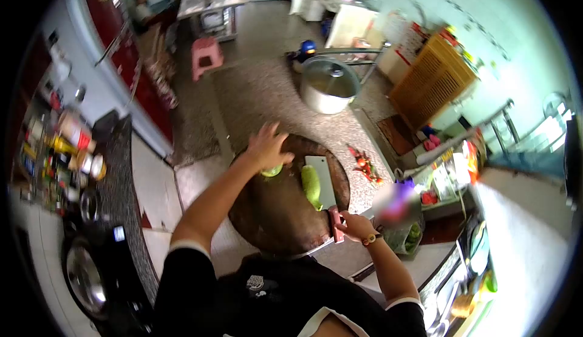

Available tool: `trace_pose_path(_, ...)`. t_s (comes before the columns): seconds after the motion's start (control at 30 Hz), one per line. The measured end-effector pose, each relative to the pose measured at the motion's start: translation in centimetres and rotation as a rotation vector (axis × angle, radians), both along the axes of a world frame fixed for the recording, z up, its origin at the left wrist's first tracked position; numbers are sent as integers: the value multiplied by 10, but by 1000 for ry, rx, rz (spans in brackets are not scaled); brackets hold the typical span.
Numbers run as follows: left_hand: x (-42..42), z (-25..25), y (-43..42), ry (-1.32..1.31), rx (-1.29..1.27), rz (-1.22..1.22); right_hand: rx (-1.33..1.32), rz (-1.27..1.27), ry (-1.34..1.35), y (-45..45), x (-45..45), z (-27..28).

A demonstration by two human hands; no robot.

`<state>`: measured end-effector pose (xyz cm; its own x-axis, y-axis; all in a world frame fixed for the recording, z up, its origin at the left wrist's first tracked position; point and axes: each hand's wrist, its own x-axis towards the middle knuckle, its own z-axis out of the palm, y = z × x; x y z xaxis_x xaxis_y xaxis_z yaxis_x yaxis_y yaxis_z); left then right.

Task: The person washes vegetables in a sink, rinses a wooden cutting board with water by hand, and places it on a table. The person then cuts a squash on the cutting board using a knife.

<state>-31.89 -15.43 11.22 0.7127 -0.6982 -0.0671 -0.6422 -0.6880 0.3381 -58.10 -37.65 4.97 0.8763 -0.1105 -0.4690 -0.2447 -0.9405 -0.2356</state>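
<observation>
A round wooden chopping board (279, 215) lies in front of me. My left hand (266, 147) is over its upper left part with the fingers spread, just above a small green piece (272, 170). On the right side of the board a cleaver (327, 185) lies flat, its blade pointing away from me. A light green gourd-like vegetable (311, 187) rests against or on the blade's left edge. My right hand (354, 226) is closed round the cleaver's reddish handle (336, 224) at the board's lower right edge.
Red chilies (364, 166) lie on the counter right of the board. Beyond it stands a large lidded pot (328, 91). Bagged green vegetables (413, 235) are at the right. A stove (91, 273) and bottles (73, 149) are at the left, a pink stool (206, 56) farther off.
</observation>
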Motion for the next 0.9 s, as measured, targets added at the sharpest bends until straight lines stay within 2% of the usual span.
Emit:
trace_pose_path(0.07, 19, 60, -21, -49, 14, -110, 47, -1, -20, -10, 8, -3)
trace_pose_path(0.1, 30, 81, -36, -8, -180, -211, 57, 2, 16, -10, 15, 7)
trace_pose_path(0.13, 56, 85, -67, -348, -114, -383, 14, -4, 3, -11, 20, 10)
trace_pose_path(0.23, 57, 120, -104, -410, -67, -345, 5, 1, -55, -27, 33, 3)
trace_pose_path(0.33, 59, 138, -122, -417, -32, -324, 0, -66, -20, -24, 47, 29)
trace_pose_path(0.67, 57, 171, -144, -425, -48, -314, 0, -39, -139, -47, 39, 35)
trace_pose_path(0.8, 34, 186, -135, -388, -125, -289, 1, -30, -227, -61, 19, 40)
trace_pose_path(0.9, 8, 192, -122, -297, -208, -300, -97, 69, -223, -85, 29, 47)
